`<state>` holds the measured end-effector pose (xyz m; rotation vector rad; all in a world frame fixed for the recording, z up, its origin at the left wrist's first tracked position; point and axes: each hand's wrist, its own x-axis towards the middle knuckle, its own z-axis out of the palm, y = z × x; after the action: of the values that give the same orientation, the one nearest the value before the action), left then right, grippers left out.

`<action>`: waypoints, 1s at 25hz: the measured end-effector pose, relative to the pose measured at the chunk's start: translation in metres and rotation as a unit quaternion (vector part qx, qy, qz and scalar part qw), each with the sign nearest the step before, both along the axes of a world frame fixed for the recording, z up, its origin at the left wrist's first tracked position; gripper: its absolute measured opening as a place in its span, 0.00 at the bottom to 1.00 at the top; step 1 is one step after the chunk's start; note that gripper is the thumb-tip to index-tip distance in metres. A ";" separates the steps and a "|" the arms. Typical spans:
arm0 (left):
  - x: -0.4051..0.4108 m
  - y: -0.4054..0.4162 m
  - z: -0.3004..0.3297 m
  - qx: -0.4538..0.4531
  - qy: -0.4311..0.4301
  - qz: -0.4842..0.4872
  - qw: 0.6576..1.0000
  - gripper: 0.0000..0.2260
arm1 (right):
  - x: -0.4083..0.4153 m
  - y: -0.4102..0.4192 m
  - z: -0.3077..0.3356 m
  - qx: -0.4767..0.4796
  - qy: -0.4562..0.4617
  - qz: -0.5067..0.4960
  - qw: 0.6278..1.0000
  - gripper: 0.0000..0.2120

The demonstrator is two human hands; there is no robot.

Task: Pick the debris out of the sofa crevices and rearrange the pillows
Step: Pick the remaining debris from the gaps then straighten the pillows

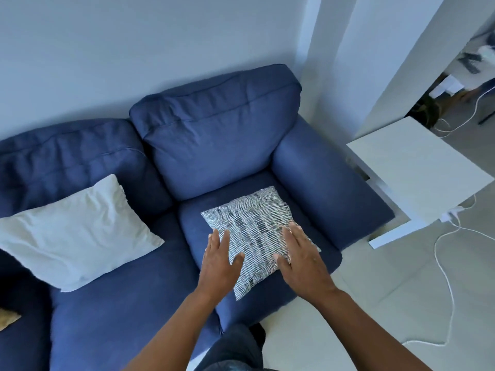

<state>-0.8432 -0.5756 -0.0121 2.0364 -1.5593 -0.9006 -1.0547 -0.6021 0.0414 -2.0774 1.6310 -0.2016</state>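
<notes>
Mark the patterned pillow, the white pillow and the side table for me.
patterned pillow [253, 226]: head view, on its upper middle, clear of both hands.
white pillow [77, 234]: head view, on the middle of its face.
side table [417, 167]: head view, on the bare white top.

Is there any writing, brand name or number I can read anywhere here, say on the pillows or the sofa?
None can be read.
The black-and-white patterned pillow carries only a woven dash pattern, no letters.
The plain white pillow and blue fabric sofa show no label.
Items in the far doorway are too blurred to read.
</notes>
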 end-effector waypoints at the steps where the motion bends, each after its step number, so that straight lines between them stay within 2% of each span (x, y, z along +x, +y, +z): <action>1: -0.001 -0.012 -0.007 0.008 -0.001 0.005 1.000 0.33 | -0.001 -0.013 -0.006 0.011 0.010 0.008 1.000 0.31; 4: 0.002 -0.046 -0.021 0.041 0.000 0.027 0.999 0.33 | 0.003 -0.058 -0.026 0.049 0.029 0.034 0.998 0.31; 10: 0.015 -0.094 -0.041 0.103 -0.012 0.001 0.995 0.32 | 0.015 -0.129 -0.063 0.113 0.021 0.034 0.993 0.31; 19: 0.012 -0.140 -0.106 0.198 0.008 0.079 0.977 0.32 | 0.019 -0.214 -0.145 0.196 0.054 0.053 0.978 0.32; 22: 0.006 -0.149 -0.145 0.245 0.019 0.119 0.962 0.33 | 0.013 -0.239 -0.188 0.245 0.079 0.045 0.965 0.33; 25: 0.006 -0.165 -0.179 0.307 0.089 0.245 0.915 0.37 | 0.003 -0.261 -0.225 0.293 0.104 0.015 0.950 0.36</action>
<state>-0.8375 -0.7402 -0.1913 2.4972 -0.6398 -1.4292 -1.0514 -0.8627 -0.1834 -1.6949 1.5302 0.4751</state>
